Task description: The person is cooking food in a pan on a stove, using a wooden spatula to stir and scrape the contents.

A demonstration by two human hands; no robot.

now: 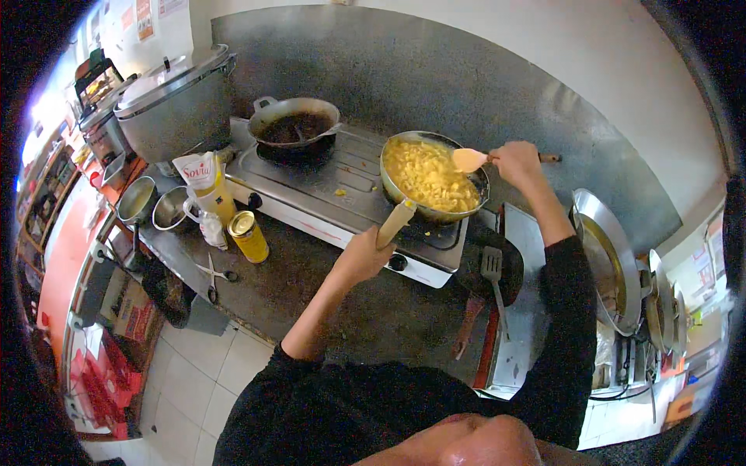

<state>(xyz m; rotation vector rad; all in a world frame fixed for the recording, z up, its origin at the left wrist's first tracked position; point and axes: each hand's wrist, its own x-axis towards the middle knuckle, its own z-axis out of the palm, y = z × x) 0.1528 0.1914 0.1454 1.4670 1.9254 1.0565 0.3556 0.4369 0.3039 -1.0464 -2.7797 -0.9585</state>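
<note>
My left hand [364, 256] is closed around the pale handle [397, 222] of a frying pan [485, 189] on the right burner of a two-burner gas stove [297, 192]. Chopped yellow food, perhaps scrambled egg, fills much of the pan [428, 175]. My right hand [517, 164] grips the dark handle of a spatula with a pale, rounded head [469, 159], which is over the food at the pan's right side. On the left burner sits a two-handled wok [294, 110] with dark contents.
Left of the stove stand a large lidded pot [175, 116], a cooking-oil pouch in a jug [207, 186], a yellow can [249, 237], scissors [215, 274] and metal saucepans [137, 199]. At right are a slotted turner [492, 268], a metal tray [521, 343] and large metal pans [606, 262].
</note>
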